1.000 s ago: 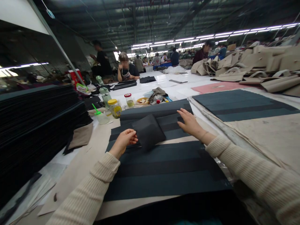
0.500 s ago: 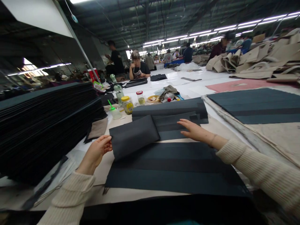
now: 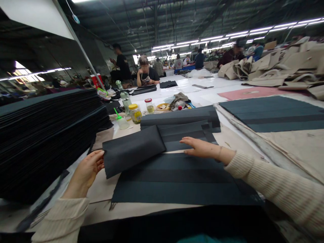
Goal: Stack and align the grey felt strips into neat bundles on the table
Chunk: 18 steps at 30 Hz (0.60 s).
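Observation:
Between thumb and fingers, my left hand (image 3: 87, 170) pinches the left edge of a folded dark grey fabric piece (image 3: 133, 148). That piece slants over a flat dark green fabric panel (image 3: 182, 192) with a darker band across it. My right hand (image 3: 198, 147) hovers with fingers stretched out, near the right end of the dark strips (image 3: 183, 135) behind the panel; whether it touches them I cannot tell. Farther back lies a folded dark fabric piece (image 3: 177, 116).
A tall stack of dark fabric (image 3: 50, 135) fills the left side. Glue bottle (image 3: 122, 122), yellow-lidded jar (image 3: 135, 113) and red-lidded jar (image 3: 149, 106) stand behind. Another green panel (image 3: 275, 113) lies right, below a beige fabric heap (image 3: 283, 64). A seated person (image 3: 146, 76) is across the table.
My left hand has drawn the folded dark grey piece leftward and slightly toward me. My right hand has shifted a little left and down, still stretched out.

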Each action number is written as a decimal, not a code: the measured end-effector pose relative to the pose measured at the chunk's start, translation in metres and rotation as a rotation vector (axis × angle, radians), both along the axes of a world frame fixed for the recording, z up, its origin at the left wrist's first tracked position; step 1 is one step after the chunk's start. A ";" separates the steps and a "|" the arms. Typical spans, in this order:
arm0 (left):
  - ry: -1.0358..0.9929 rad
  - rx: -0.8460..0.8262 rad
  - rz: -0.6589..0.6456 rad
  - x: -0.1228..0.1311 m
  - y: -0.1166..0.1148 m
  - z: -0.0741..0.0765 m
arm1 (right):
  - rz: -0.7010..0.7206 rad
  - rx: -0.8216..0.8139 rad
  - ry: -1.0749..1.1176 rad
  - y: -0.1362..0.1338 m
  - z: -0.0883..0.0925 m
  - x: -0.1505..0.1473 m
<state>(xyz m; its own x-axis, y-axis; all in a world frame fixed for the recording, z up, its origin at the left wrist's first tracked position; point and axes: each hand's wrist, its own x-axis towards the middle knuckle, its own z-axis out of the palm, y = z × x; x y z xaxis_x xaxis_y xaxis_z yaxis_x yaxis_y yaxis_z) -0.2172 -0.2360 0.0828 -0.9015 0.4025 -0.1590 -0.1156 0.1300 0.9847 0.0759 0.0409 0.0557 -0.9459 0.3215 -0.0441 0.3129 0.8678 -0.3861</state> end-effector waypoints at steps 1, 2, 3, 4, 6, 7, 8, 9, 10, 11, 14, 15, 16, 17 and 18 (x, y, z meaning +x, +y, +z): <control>-0.004 0.032 -0.034 -0.004 -0.003 -0.002 | 0.008 -0.015 -0.004 -0.001 0.000 0.000; -0.006 0.058 -0.053 -0.008 -0.006 -0.004 | 0.014 -0.029 -0.005 -0.001 0.000 0.000; -0.009 0.073 -0.051 -0.011 -0.008 -0.005 | 0.019 -0.042 -0.005 -0.001 -0.001 0.001; -0.014 0.072 -0.034 -0.013 -0.011 -0.005 | 0.021 -0.053 -0.001 -0.001 -0.002 0.001; -0.030 0.064 -0.010 -0.014 -0.015 -0.004 | 0.023 -0.067 0.008 -0.001 -0.004 0.000; -0.036 0.059 -0.004 -0.014 -0.016 -0.002 | 0.025 -0.072 0.014 0.000 -0.006 0.000; -0.038 0.057 0.002 -0.013 -0.018 0.000 | 0.027 -0.077 0.023 0.000 -0.008 -0.001; -0.036 0.054 0.005 -0.012 -0.018 0.002 | 0.031 -0.083 0.033 0.000 -0.009 -0.002; -0.030 0.053 0.011 -0.011 -0.019 0.004 | 0.033 -0.090 0.042 0.000 -0.010 -0.002; -0.023 0.052 0.022 -0.010 -0.019 0.006 | 0.036 -0.096 0.049 0.000 -0.012 -0.002; -0.017 0.048 0.034 -0.011 -0.022 0.007 | 0.039 -0.111 0.056 -0.001 -0.013 -0.003; -0.015 0.046 0.041 -0.013 -0.024 0.007 | 0.042 -0.114 0.055 -0.001 -0.014 -0.003; -0.012 0.045 0.044 -0.014 -0.025 0.006 | 0.042 -0.116 0.054 -0.001 -0.014 -0.002; -0.008 0.044 0.044 -0.016 -0.027 0.005 | 0.042 -0.117 0.054 0.000 -0.014 -0.002; -0.005 0.045 0.043 -0.017 -0.029 0.005 | 0.041 -0.119 0.055 0.000 -0.014 -0.002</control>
<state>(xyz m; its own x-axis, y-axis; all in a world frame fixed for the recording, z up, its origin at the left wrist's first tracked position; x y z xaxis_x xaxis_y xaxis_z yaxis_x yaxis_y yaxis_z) -0.2343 -0.2647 0.0875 -0.9176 0.3698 -0.1460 -0.1250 0.0803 0.9889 0.0741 0.0411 0.0414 -0.9601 0.2784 -0.0274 0.2540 0.8265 -0.5024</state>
